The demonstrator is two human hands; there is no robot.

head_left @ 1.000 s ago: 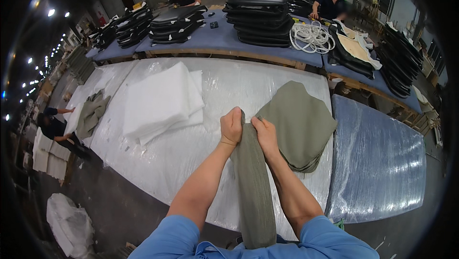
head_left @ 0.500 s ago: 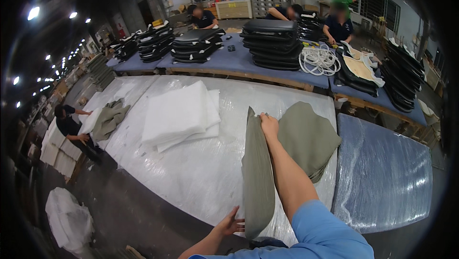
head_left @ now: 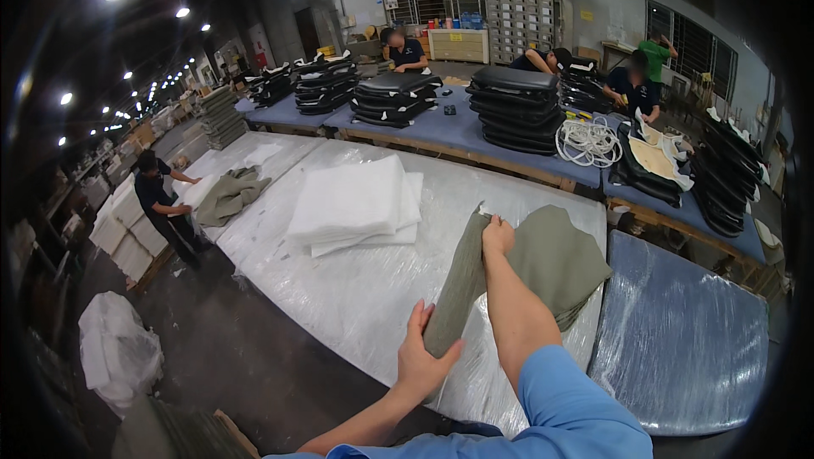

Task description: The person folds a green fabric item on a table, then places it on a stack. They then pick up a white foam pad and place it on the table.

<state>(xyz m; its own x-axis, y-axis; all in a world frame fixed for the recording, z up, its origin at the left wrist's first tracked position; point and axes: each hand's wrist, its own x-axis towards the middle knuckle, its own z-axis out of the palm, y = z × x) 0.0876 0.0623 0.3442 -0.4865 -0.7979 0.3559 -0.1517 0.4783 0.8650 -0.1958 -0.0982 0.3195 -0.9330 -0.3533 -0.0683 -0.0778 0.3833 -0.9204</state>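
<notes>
A grey-green fabric piece (head_left: 455, 294), long and narrow as seen from here, is held slanting between my hands above the plastic-covered table (head_left: 356, 306). My right hand (head_left: 498, 237) grips its far end, fingers closed. Around its near end curls my left hand (head_left: 424, 357), thumb on one side and fingers on the other. Just right of my right forearm, a pile of similar grey-green fabric pieces (head_left: 555, 260) lies flat. To the left of the held piece sits a stack of white padding sheets (head_left: 352, 205).
Beyond, a blue-topped table (head_left: 407, 126) carries black cushion stacks (head_left: 515, 107) and coiled white cord (head_left: 588, 144). Several people work behind it. Another person (head_left: 161, 200) handles grey-green fabric at far left. A plastic-wrapped blue table (head_left: 678, 332) stands right; a white plastic bundle (head_left: 120, 349) lies lower left.
My left hand has risen from beside the fabric's lower end and closed around it. The piece has tilted and now looks narrower. My view has shifted slightly, moving the surroundings rightward.
</notes>
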